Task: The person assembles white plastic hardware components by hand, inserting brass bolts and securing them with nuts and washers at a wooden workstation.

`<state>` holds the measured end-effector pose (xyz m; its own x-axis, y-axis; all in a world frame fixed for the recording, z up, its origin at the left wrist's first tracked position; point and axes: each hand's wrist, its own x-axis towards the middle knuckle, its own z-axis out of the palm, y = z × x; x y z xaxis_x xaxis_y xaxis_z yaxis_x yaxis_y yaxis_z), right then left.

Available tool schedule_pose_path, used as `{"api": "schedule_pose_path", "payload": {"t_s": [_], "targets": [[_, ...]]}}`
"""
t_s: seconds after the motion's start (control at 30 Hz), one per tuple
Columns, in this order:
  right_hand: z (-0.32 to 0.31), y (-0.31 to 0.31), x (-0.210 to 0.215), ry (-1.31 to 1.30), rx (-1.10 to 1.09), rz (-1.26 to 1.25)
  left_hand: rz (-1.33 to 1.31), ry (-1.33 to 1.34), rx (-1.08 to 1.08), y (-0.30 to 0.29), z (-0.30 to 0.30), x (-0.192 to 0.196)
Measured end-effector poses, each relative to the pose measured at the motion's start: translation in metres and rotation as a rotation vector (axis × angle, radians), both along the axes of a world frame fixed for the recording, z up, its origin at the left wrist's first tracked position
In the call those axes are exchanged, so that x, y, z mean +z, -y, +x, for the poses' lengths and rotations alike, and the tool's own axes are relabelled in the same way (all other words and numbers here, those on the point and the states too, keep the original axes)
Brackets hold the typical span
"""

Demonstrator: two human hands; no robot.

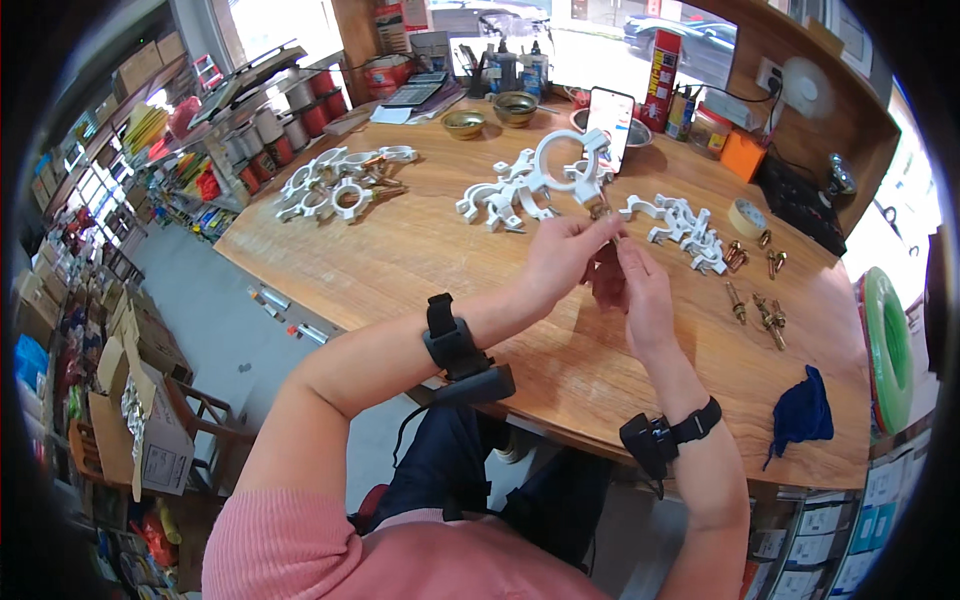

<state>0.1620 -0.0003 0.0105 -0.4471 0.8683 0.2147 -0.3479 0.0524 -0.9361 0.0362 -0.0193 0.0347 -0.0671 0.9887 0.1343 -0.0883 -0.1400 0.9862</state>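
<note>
"While looking down at the wooden bench (420,260), seeing what in the hands?"

"Seeing a white ring clamp (590,185), raised above the bench top and partly overlapping a propped-up phone (613,108), with a brassy bolt (600,210) at its lower side, right by the fingers."

"Working with one hand or two?"

"With two, close together. Pinching at the bolt between thumb and fingers of the left hand (565,255); curling the right hand (648,290) in just beside it, near the bolt's lower end. Unable to tell the right hand's exact hold because of hidden fingertips."

"Wearing anything on the arms?"

"Wearing a black strapped device (465,355) near the left wrist and another near the right."

"And over to the left?"

"See a heap of round white clamps (328,163) with bolts among them. Nearer, just beyond the hands, find a pile of curved white pieces (508,188)."

"And to the right?"

"Notice smaller white pieces (690,232), then a roll of tape (747,217) and several loose bolts (773,322). Closer to the edge, spot a crumpled dark blue cloth (803,410)."

"And farther back?"

"Find two bowls (463,124), a tall red can (660,85) and an orange box (738,162)."
</note>
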Motion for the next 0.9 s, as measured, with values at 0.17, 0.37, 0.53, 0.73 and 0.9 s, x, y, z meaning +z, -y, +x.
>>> {"api": "schedule_pose_path", "payload": {"t_s": [0.17, 0.37, 0.53, 0.73, 0.9], "targets": [[0.005, -0.003, -0.002, 0.120, -0.001, 0.003, -0.013, 0.007, 0.076, 0.010, -0.050, 0.015], [0.005, -0.002, 0.000, 0.214, -0.048, 0.152, -0.186, -0.084, 0.203, 0.052, -0.154, 0.028], [0.005, -0.005, -0.003, 0.215, -0.028, 0.159, -0.262, -0.125, 0.442, 0.079, -0.279, 0.023], [0.002, -0.008, -0.007, 0.250, -0.049, 0.177, -0.472, -0.117, 0.782, 0.110, -0.416, -0.003], [0.005, -0.006, -0.008, 0.289, -0.056, 0.178, -0.616, -0.152, 0.829, 0.110, -0.464, -0.035]]}}
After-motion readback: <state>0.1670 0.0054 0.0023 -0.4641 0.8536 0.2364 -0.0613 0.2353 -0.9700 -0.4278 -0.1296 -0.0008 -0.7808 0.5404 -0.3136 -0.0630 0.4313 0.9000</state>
